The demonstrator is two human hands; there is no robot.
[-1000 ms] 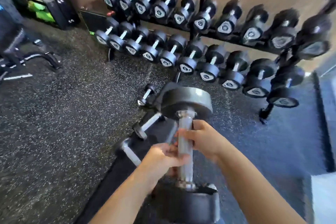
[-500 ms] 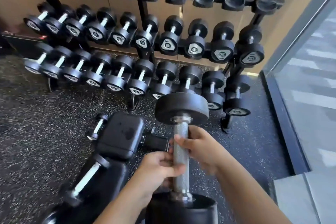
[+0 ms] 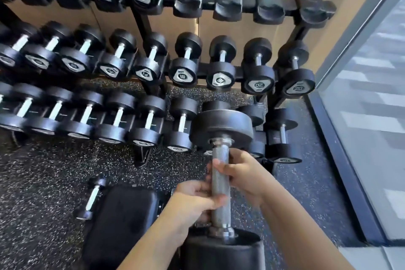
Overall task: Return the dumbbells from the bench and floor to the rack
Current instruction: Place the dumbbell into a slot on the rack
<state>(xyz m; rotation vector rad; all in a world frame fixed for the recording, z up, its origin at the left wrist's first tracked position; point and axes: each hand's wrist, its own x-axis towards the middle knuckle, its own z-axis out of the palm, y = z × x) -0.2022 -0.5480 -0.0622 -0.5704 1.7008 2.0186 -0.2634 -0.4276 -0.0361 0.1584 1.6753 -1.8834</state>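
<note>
I carry a large black dumbbell (image 3: 219, 190) by its knurled steel handle, pointed away from me. My left hand (image 3: 194, 201) grips the handle low down and my right hand (image 3: 241, 174) grips it higher up. Its far head hangs in front of the bottom tier of the three-tier rack (image 3: 271, 98), near the right end. The rack's two lower tiers hold several black dumbbells. The top tier has empty black cradles (image 3: 269, 6) on its right half. A small dumbbell (image 3: 92, 198) lies on the floor beside the black bench pad (image 3: 125, 219).
Speckled black rubber flooring (image 3: 43, 182) spreads below the rack. A glass wall with a dark base frame (image 3: 341, 160) runs along the right side. A tan wall stands behind the rack.
My view has swung right and closer to the rack, and the dumbbell has moved with me toward the rack's right end. Both hands keep the same grip. The bench now lies lower left.
</note>
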